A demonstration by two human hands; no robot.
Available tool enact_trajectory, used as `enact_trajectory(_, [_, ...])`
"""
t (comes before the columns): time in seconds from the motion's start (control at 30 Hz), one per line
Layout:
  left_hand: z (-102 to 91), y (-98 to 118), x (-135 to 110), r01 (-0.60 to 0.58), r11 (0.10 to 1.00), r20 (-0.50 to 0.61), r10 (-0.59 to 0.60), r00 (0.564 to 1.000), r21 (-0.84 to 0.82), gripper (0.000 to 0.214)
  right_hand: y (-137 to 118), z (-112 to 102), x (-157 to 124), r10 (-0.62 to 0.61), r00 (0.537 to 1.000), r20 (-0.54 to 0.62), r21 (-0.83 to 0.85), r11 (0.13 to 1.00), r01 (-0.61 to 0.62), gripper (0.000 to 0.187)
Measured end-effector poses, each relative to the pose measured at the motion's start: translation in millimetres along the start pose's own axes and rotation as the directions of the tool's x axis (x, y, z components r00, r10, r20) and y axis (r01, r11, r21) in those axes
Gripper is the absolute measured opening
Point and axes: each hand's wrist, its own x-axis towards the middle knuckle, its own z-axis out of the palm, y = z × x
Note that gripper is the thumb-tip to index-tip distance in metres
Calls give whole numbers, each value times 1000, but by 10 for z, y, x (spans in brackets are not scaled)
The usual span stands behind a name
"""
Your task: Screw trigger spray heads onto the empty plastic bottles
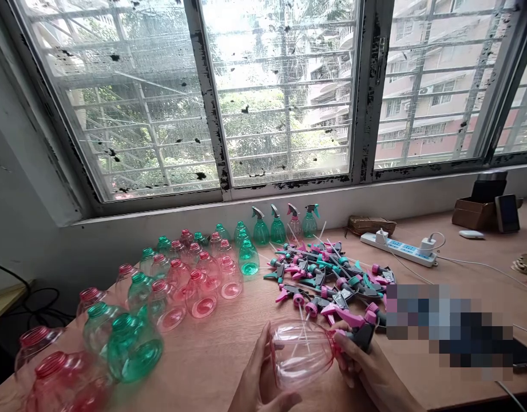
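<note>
Bottle point(301, 357), rounded translucent pink plastic, is held sideways above a brown wooden tabletop point(203, 355), long axis left to right: base cupped by the left hand point(258, 377), neck and dark-grey plastic spray head point(364, 336) pinched by the right hand point(361, 361).

Pixelated patch point(443, 329) at right blots out what's under it, blurry red bottle point(59, 386) lower left clipped by bottom edge, wrists cut off there too, right hand point(361, 363) partly hiding where pink bottle point(300, 352) meets spray head point(364, 336), gold-coloured item point(524, 265) clipped at right edge, unclear.
</note>
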Motion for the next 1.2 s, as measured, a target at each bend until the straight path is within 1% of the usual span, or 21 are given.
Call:
enact_trajectory(0.07, [22, -41, 19, -51, 998, 10, 51, 999, -22, 103, -2, 2, -1, -4, 1000, 2, 11, 1000, 4, 48])
enact_trajectory(0.13, [44, -56, 34, -69, 997, 28, 70, 997, -31, 100, -7, 2, -5, -2, 1000, 11, 16, 1000, 2, 48])
enact_trajectory(0.3, [59, -75, 34, -43, 996, 35, 46, 998, -81, 120, -3, -7, -9, 10, 1000, 20, -2, 1000, -10, 51])
enact_trajectory(0.4, [45, -116, 20, -48, 994, 39, 52, 998, -98, 112, 5, -11, -5, 9, 1000, 9, -1, 1000, -9, 51])
enact_trajectory(0.6, [30, -184, 12, -59, 998, 5, 59, 998, -20, 96, -31, 6, -21, 11, 1000, 13, 10, 1000, -11, 51])
enact_trajectory(0.67, [31, -203, 14, -57, 998, 19, 58, 998, -22, 104, -37, 7, -26, 9, 1000, 9, 8, 1000, -9, 49])
enact_trajectory(0.77, [22, -243, 10, -41, 994, 49, 46, 998, -102, 120, -26, -1, -25, 12, 1000, 11, 9, 1000, -12, 44])
enact_trajectory(0.8, [17, -255, 7, -33, 991, 50, 40, 998, -127, 121, -20, -5, -24, 13, 1000, 10, 12, 1000, -13, 43])
enact_trajectory(0.87, [8, -266, 4, -20, 990, 43, 27, 999, -140, 114, -12, -9, -23, 11, 1000, 5, 16, 1000, -11, 42])
enact_trajectory(1.0, [19, -206, 10, -17, 997, 40, 20, 999, -77, 107, -25, 1, -27, 1, 1000, -1, 16, 1000, -1, 46])
enact_trajectory(1.1, [49, -130, 11, -53, 998, 25, 54, 998, -14, 101, -47, 19, -30, 0, 1000, -15, 19, 1000, 0, 48])
enact_trajectory(1.2, [58, -73, 5, -75, 997, 12, 75, 997, 1, 105, -53, 26, -35, -5, 1000, -18, 13, 1000, 6, 48])
